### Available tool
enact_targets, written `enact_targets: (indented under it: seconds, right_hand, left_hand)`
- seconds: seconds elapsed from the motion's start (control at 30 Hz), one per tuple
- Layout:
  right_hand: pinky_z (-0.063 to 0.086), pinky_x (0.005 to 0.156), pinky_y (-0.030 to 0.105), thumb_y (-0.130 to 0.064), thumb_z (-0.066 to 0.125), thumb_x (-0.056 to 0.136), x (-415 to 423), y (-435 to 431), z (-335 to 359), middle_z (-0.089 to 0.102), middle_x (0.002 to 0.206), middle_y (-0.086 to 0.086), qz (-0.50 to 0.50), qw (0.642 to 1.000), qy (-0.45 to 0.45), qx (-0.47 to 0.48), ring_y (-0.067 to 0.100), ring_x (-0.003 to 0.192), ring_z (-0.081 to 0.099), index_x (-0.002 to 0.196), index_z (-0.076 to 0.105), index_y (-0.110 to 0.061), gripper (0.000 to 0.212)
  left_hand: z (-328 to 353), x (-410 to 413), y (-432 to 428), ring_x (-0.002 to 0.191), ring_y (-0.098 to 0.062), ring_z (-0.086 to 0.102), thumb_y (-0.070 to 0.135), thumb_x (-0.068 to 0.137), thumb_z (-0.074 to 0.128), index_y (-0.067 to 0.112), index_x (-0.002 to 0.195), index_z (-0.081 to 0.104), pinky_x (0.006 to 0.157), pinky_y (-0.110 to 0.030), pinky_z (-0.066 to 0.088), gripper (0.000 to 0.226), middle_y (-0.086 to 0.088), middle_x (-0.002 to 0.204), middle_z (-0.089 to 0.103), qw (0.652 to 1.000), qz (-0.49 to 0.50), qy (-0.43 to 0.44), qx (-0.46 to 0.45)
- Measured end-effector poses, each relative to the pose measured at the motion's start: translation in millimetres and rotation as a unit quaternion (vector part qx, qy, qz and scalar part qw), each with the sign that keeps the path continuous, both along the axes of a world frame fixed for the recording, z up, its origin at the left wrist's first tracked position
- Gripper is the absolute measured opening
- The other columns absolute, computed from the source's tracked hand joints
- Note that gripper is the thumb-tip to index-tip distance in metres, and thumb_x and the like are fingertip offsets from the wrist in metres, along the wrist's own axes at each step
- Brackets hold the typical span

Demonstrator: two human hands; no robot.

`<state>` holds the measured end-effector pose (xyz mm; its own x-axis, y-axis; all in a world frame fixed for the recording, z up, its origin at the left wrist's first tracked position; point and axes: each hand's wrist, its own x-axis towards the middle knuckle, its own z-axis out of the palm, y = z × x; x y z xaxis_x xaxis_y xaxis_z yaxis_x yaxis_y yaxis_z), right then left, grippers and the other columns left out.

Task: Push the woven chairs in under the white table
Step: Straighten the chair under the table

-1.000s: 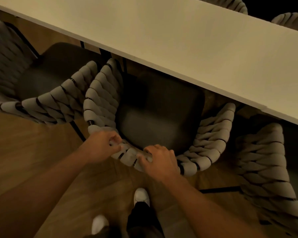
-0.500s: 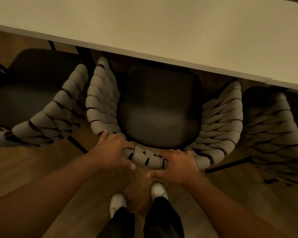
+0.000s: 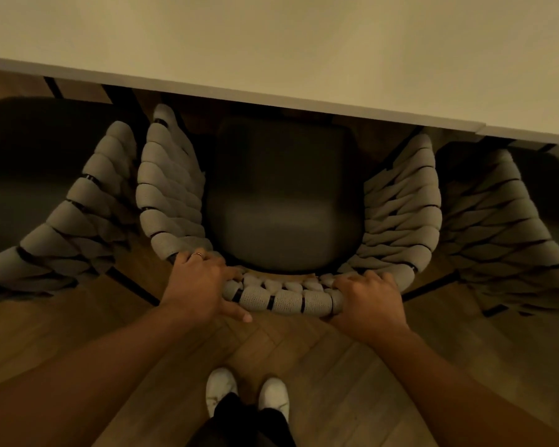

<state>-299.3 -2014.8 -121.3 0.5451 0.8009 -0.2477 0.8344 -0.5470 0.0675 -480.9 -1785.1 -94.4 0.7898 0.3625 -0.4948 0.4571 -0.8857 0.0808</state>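
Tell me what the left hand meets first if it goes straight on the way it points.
The left hand grips the middle woven chair by its back rim, so that is first; past it, probably the dark seat cushion, though depth is unclear.

Grey woven chair [image 3: 171, 188], dark seat [image 3: 284, 201], white table [image 3: 271, 43].

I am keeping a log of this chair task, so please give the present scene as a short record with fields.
left hand: grips the woven back rim of the middle chair, left part
right hand: grips the same rim, right part
middle chair: dark seat mostly in view, front near the table edge
white table: fills the top of the view
left chair, right chair: close beside the middle chair
wooden floor: white shoes behind the chair
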Motion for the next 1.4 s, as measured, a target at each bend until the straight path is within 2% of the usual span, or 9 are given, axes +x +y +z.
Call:
enact_targets:
  seconds: [0.1, 0.17, 0.3, 0.4, 0.7, 0.87, 1.0, 1.17, 1.4]
  right_hand:
    - [0.044, 0.076, 0.038, -0.081, 0.043, 0.064, 0.2, -3.0, -3.7, 0.066, 0.076, -0.007, 0.006, 1.0, -0.004, 0.019, 0.019, 0.074, 0.06, 0.081, 0.068, -0.033, 0.056]
    - [0.044, 0.077, 0.038, -0.081, 0.044, 0.063, 0.4, -5.1, -5.4, 0.066, 0.075, -0.008, 0.007, 1.0, -0.004, 0.019, 0.019, 0.074, 0.06, 0.079, 0.068, -0.034, 0.055]
    - [0.044, 0.075, 0.037, -0.08, 0.057, 0.061, 4.4, -10.7, -6.5, 0.065, 0.072, -0.008, 0.02, 1.0, -0.006, 0.008, 0.018, 0.073, 0.059, 0.076, 0.067, -0.033, 0.05]
    - [0.043, 0.077, 0.037, -0.08, 0.062, 0.063, 15.2, -22.2, -4.6, 0.066, 0.074, -0.009, 0.032, 0.999, 0.0, -0.01, 0.018, 0.077, 0.057, 0.079, 0.067, -0.034, 0.049]
    - [0.045, 0.083, 0.039, -0.086, 0.029, 0.059, 19.6, -32.7, -1.8, 0.066, 0.079, -0.01, 0.021, 1.0, 0.01, -0.011, 0.018, 0.083, 0.058, 0.085, 0.07, -0.034, 0.071]
    - [0.046, 0.082, 0.039, -0.084, 0.047, 0.063, 18.3, -35.0, -5.1, 0.067, 0.078, -0.008, 0.02, 1.0, 0.009, -0.012, 0.019, 0.081, 0.058, 0.086, 0.071, -0.032, 0.062]
    - [0.045, 0.081, 0.039, -0.084, 0.036, 0.062, 12.9, -39.6, -6.7, 0.069, 0.081, -0.006, 0.013, 1.0, 0.013, 0.0, 0.021, 0.082, 0.06, 0.093, 0.074, -0.032, 0.071]
    - [0.044, 0.081, 0.037, -0.084, 0.042, 0.064, 13.6, -42.1, -4.0, 0.07, 0.085, -0.008, 0.017, 1.0, 0.01, -0.005, 0.019, 0.085, 0.06, 0.1, 0.073, -0.035, 0.068]
    - [0.044, 0.076, 0.038, -0.08, 0.057, 0.063, 26.8, -45.4, -3.0, 0.065, 0.074, -0.009, 0.027, 1.0, 0.011, -0.007, 0.019, 0.078, 0.058, 0.079, 0.068, -0.033, 0.05]
  left_hand:
    - [-1.6, 0.6, 0.6, 0.126, -0.019, 0.037, 0.102, 0.027, 0.007, 0.047, 0.13, 0.047, 0.101, -0.039, 0.026, 0.123, 0.012, 0.135, 0.051, 1.0, -0.005, 0.0, 0.0]
    - [-3.5, 0.8, 1.8, 0.126, -0.019, 0.037, 0.102, 0.021, -0.004, 0.049, 0.131, 0.046, 0.101, -0.039, 0.027, 0.132, 0.013, 0.136, 0.05, 1.0, -0.006, 0.004, 0.0]
    - [-1.4, 1.5, -6.2, 0.124, -0.019, 0.038, 0.102, 0.023, -0.001, 0.048, 0.131, 0.046, 0.099, -0.037, 0.029, 0.129, 0.012, 0.134, 0.052, 1.0, 0.001, 0.002, -0.004]
    - [-4.8, 2.4, -23.8, 0.121, -0.019, 0.039, 0.101, 0.02, -0.008, 0.046, 0.129, 0.049, 0.096, -0.036, 0.028, 0.136, 0.011, 0.13, 0.054, 1.0, 0.017, -0.017, -0.008]
    - [-5.2, 7.0, -40.3, 0.126, -0.018, 0.036, 0.101, 0.019, -0.01, 0.047, 0.129, 0.049, 0.1, -0.039, 0.025, 0.136, 0.013, 0.131, 0.053, 0.999, 0.023, -0.035, 0.004]
    - [-4.3, 8.4, -38.7, 0.127, -0.018, 0.037, 0.101, 0.015, -0.01, 0.05, 0.13, 0.046, 0.101, -0.037, 0.025, 0.138, 0.015, 0.134, 0.052, 1.0, 0.023, -0.021, 0.001]
    - [-5.0, 6.8, -38.1, 0.127, -0.018, 0.036, 0.103, 0.016, -0.007, 0.05, 0.131, 0.047, 0.1, -0.037, 0.024, 0.137, 0.015, 0.133, 0.052, 1.0, 0.016, -0.018, -0.004]
    - [-0.9, 8.7, -40.8, 0.127, -0.019, 0.036, 0.103, 0.014, -0.007, 0.049, 0.13, 0.048, 0.102, -0.037, 0.024, 0.139, 0.014, 0.13, 0.054, 0.999, 0.027, -0.02, -0.012]
    - [0.9, 14.4, -50.1, 0.123, -0.018, 0.039, 0.101, 0.014, -0.012, 0.049, 0.128, 0.049, 0.1, -0.034, 0.025, 0.14, 0.013, 0.126, 0.057, 0.998, 0.039, -0.039, -0.003]
